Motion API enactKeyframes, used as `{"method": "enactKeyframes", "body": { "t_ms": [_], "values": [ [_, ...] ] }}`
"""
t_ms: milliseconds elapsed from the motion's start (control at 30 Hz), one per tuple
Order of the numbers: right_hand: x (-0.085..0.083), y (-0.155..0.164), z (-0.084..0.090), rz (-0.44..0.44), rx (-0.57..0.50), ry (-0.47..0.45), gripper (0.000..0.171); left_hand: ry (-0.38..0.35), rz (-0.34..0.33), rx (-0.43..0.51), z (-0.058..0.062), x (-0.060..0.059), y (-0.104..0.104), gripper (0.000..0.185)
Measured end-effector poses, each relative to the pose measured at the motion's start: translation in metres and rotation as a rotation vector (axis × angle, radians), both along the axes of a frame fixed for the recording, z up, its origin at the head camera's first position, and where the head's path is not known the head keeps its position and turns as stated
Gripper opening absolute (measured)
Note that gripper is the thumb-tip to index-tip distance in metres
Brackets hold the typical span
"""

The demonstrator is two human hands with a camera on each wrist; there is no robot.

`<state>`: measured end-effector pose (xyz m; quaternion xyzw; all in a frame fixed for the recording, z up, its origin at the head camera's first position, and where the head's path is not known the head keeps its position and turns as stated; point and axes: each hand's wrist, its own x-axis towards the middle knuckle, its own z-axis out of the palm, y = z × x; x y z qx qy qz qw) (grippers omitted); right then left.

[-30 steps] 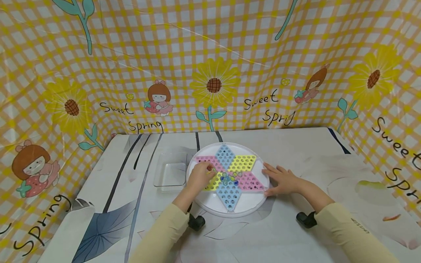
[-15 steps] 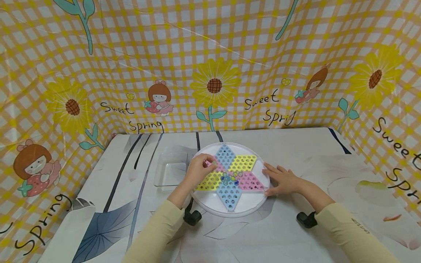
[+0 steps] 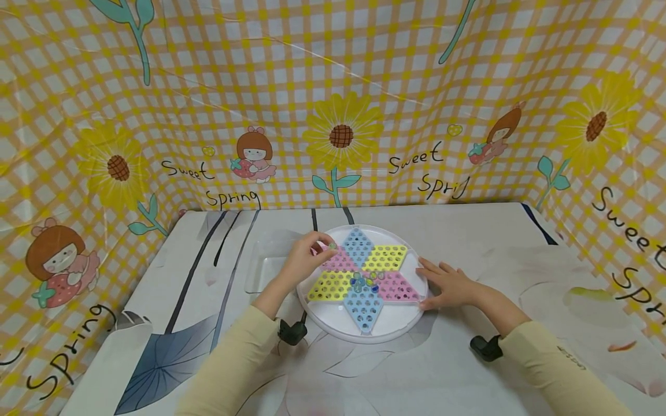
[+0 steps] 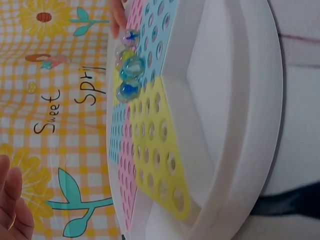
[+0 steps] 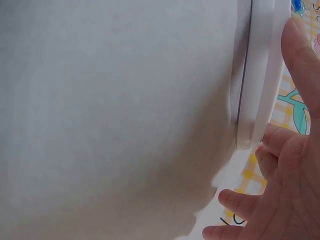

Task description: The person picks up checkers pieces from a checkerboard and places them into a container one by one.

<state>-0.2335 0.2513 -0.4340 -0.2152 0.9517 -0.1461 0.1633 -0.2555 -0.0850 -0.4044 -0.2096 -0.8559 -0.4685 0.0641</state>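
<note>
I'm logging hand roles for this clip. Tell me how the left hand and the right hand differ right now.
The left hand is raised over the board's far-left edge, fingers curled, pinching a marble; the right hand lies low with straight fingers and holds nothing. The left hand hovers near the clear tray, while the right hand rests against the white round board at its right rim. Both wear pale yellow sleeves.

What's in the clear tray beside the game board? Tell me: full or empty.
Empty: the clear tray shows only tablecloth through it; the marbles sit on the board.
</note>
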Motion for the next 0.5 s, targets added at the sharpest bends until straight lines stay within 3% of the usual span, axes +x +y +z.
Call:
{"method": "enactKeyframes", "body": {
  "t_ms": [267, 500],
  "values": [
    [0.001, -0.001, 0.0, 0.011, -0.01, 0.006, 0.092, 0.064, 0.019, -0.023, 0.007, 0.0, -0.014, 0.019],
    [0.0, 0.001, -0.001, 0.016, 0.003, 0.025, 0.091, 0.171, 0.007, -0.041, 0.013, -0.004, -0.026, 0.022]
  ]
}}
